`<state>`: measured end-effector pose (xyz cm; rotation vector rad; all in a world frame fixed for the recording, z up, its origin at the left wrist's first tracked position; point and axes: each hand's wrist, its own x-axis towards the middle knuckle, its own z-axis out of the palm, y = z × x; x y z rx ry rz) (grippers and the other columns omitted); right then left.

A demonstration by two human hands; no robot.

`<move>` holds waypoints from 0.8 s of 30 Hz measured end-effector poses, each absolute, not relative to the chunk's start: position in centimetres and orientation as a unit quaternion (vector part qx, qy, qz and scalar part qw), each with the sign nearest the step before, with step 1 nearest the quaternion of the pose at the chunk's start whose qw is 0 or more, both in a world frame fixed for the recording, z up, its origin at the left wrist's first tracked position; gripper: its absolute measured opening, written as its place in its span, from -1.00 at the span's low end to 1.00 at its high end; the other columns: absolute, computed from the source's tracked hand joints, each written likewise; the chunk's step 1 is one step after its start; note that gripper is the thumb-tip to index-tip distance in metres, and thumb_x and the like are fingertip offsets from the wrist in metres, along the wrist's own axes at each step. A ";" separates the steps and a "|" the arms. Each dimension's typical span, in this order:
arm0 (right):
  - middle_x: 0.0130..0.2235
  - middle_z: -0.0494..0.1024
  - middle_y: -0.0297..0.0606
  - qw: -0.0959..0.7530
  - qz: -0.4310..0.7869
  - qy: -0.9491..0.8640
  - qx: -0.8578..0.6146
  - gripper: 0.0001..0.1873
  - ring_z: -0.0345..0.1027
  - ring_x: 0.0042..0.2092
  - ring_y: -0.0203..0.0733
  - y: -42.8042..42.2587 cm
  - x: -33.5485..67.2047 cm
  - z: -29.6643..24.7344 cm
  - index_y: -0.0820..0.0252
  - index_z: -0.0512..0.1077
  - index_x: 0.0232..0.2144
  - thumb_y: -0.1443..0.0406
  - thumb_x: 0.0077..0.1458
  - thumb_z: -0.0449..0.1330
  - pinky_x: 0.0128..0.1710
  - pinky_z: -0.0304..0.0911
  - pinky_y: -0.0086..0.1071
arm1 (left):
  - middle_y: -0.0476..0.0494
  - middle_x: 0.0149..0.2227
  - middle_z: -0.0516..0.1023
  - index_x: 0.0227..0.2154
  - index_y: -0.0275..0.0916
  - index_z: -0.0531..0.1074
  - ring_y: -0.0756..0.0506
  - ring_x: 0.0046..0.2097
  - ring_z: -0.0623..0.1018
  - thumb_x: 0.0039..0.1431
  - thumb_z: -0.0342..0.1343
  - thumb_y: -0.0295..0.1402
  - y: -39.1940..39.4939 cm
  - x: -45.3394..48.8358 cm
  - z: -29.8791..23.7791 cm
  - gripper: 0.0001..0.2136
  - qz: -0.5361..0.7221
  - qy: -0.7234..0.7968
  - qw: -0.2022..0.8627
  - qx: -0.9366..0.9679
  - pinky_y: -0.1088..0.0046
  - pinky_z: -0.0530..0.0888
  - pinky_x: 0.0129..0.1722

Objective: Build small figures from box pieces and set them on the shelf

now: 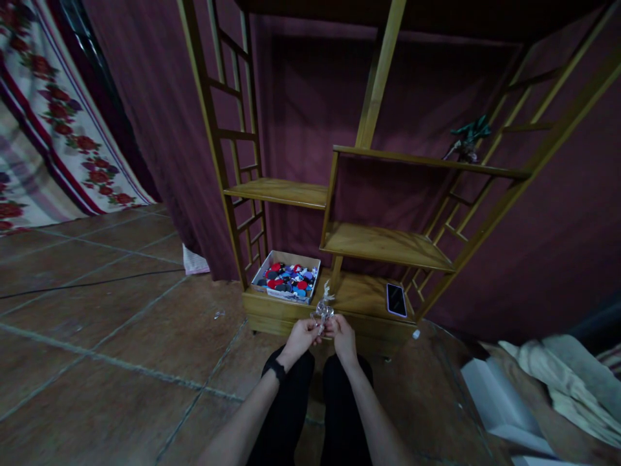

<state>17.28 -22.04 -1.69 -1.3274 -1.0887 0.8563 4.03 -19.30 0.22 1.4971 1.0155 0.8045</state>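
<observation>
Between my two hands is a crinkled, shiny, clear-looking piece (324, 309), perhaps plastic film; a pale twisted end sticks up from it. My left hand (301, 336), with a dark band on its wrist, pinches its lower left side. On the other side, the closed fingers of my right hand (342, 334) grip it too. Both hands are above my knees, at the front edge of the low wooden shelf (354, 294). Just beyond my left hand, an open box (288, 299) holds many small flat pieces in red, black, blue, purple and white.
A phone (396, 299) lies on the low shelf to the right. The wooden rack (281, 192) rises in front, with a dark green item (470, 137) on a higher shelf. A black cable (97, 283) crosses the tiled floor. White boxes (504, 398) and cloth (557, 382) lie at right.
</observation>
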 end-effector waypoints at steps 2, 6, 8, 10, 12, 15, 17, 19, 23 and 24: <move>-0.36 0.53 -0.27 0.564 0.358 -0.479 -0.570 -0.67 0.44 -0.37 -0.19 -22.1 17.2 -1.6 0.15 0.38 -0.34 0.06 0.06 -0.02 -0.44 0.39 -0.38 | -0.07 -0.59 0.45 -0.48 -0.35 0.45 0.05 -0.60 0.39 -0.02 0.06 -0.05 -19.0 3.9 -0.3 -0.62 0.353 0.423 0.557 0.621 0.56 0.30 -0.58; -0.35 0.54 -0.27 0.542 0.357 -0.488 -0.584 -0.68 0.44 -0.36 -0.20 -22.1 17.0 -1.3 0.12 0.39 -0.32 0.07 0.06 -0.03 -0.47 0.38 -0.40 | -0.03 -0.60 0.43 -0.44 -0.33 0.45 0.06 -0.61 0.37 -0.04 0.09 -0.06 -18.6 3.8 -0.9 -0.63 0.380 0.422 0.555 0.608 0.57 0.28 -0.60; -0.38 0.53 -0.29 0.538 0.372 -0.489 -0.577 -0.70 0.44 -0.38 -0.21 -22.1 17.0 -1.3 0.13 0.39 -0.31 0.10 0.05 -0.01 -0.48 0.38 -0.39 | -0.02 -0.61 0.42 -0.47 -0.34 0.44 0.06 -0.62 0.36 -0.04 0.09 -0.06 -18.5 3.7 -0.9 -0.64 0.382 0.429 0.557 0.600 0.57 0.27 -0.61; -0.39 0.52 -0.28 0.544 0.389 -0.485 -0.563 -0.72 0.43 -0.38 -0.22 -22.0 17.0 -1.3 0.15 0.38 -0.31 0.12 0.04 0.02 -0.47 0.39 -0.38 | -0.04 -0.60 0.43 -0.51 -0.34 0.42 0.06 -0.62 0.36 -0.02 0.07 -0.07 -18.4 3.6 -0.8 -0.64 0.378 0.431 0.561 0.597 0.57 0.27 -0.61; -0.39 0.51 -0.26 0.561 0.395 -0.469 -0.556 -0.72 0.43 -0.36 -0.21 -22.0 17.1 -1.4 0.18 0.38 -0.31 0.13 0.02 0.03 -0.45 0.41 -0.37 | -0.06 -0.58 0.46 -0.49 -0.34 0.42 0.05 -0.60 0.39 0.00 0.06 -0.10 -18.3 3.4 -0.8 -0.66 0.374 0.430 0.561 0.600 0.57 0.28 -0.60; -0.39 0.51 -0.24 0.587 0.383 -0.438 -0.563 -0.70 0.42 -0.37 -0.22 -22.1 17.2 -1.5 0.20 0.37 -0.32 0.11 0.01 0.05 -0.45 0.42 -0.36 | -0.07 -0.53 0.48 -0.42 -0.33 0.43 0.03 -0.55 0.43 0.05 0.02 -0.18 -18.2 3.0 -1.0 -0.72 0.403 0.452 0.527 0.597 0.55 0.33 -0.55; -0.40 0.51 -0.25 0.594 0.376 -0.429 -0.568 -0.69 0.41 -0.40 -0.23 -22.1 17.3 -1.7 0.20 0.37 -0.32 0.10 0.01 0.05 -0.46 0.42 -0.36 | -0.07 -0.51 0.48 -0.39 -0.32 0.43 0.01 -0.51 0.45 0.08 -0.03 -0.21 -18.4 2.8 -0.9 -0.74 0.438 0.483 0.478 0.588 0.53 0.36 -0.51; -0.40 0.51 -0.26 0.594 0.366 -0.429 -0.575 -0.70 0.41 -0.40 -0.23 -22.0 17.3 -1.8 0.19 0.37 -0.32 0.11 0.00 0.04 -0.47 0.41 -0.37 | -0.10 -0.47 0.50 -0.38 -0.30 0.43 -0.02 -0.43 0.48 0.11 -0.05 -0.23 -18.7 2.7 -0.6 -0.75 0.459 0.504 0.420 0.599 0.50 0.39 -0.43; -0.41 0.51 -0.30 0.576 0.348 -0.454 -0.584 -0.75 0.42 -0.36 -0.23 -22.2 17.1 -1.6 0.14 0.38 -0.33 0.17 0.02 0.00 -0.46 0.40 -0.39 | -0.14 -0.32 0.53 -0.27 -0.26 0.46 -0.06 -0.28 0.50 0.08 0.02 -0.27 -19.8 3.1 0.5 -0.77 0.447 0.508 0.333 0.657 0.45 0.40 -0.23; -0.41 0.51 -0.31 0.568 0.343 -0.465 -0.586 -0.76 0.42 -0.35 -0.23 -22.3 17.0 -1.5 0.12 0.38 -0.32 0.18 0.03 -0.01 -0.45 0.40 -0.39 | -0.14 -0.30 0.53 -0.24 -0.25 0.46 -0.07 -0.27 0.50 0.07 0.04 -0.28 -20.0 3.3 0.9 -0.77 0.438 0.508 0.326 0.666 0.44 0.40 -0.21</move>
